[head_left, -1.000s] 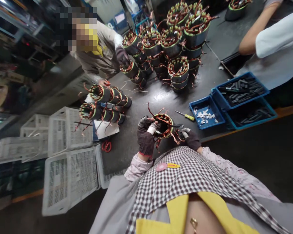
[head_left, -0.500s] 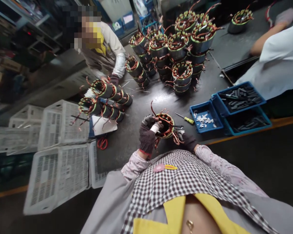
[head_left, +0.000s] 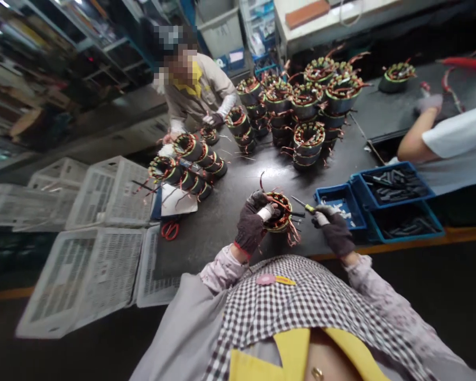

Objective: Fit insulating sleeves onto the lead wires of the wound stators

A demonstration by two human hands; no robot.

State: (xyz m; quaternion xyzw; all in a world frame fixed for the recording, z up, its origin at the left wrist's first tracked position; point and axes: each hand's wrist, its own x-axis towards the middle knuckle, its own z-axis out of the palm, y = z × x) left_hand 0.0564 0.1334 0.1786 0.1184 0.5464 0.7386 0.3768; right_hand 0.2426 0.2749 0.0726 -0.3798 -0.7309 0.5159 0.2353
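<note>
A round stator with copper windings (head_left: 277, 225) stands on the dark table in front of me. My left hand (head_left: 256, 218), in a dark glove with pale fingertips, is closed on the stator's left rim. A black sleeve (head_left: 298, 214) and reddish wires stick out at its right side. To the right, my gloved right hand (head_left: 332, 225) is closed at the yellow-green handle of a screwdriver (head_left: 308, 208), whose shaft points left toward the stator. Just beyond that hand is a small blue tray (head_left: 323, 196) with white pieces.
Stacked stators (head_left: 309, 108) fill the table's far side; more lie in rows (head_left: 196, 182) at left. Red scissors (head_left: 170, 230), white crates (head_left: 91, 275) and blue bins of black sleeves (head_left: 396, 185) flank me. One person (head_left: 202, 84) works opposite, another's arm (head_left: 416, 138) at right.
My right hand has left the stator, moved right and closed on the screwdriver. My left hand stays on the stator. The view has shifted, and the person opposite has moved a hand.
</note>
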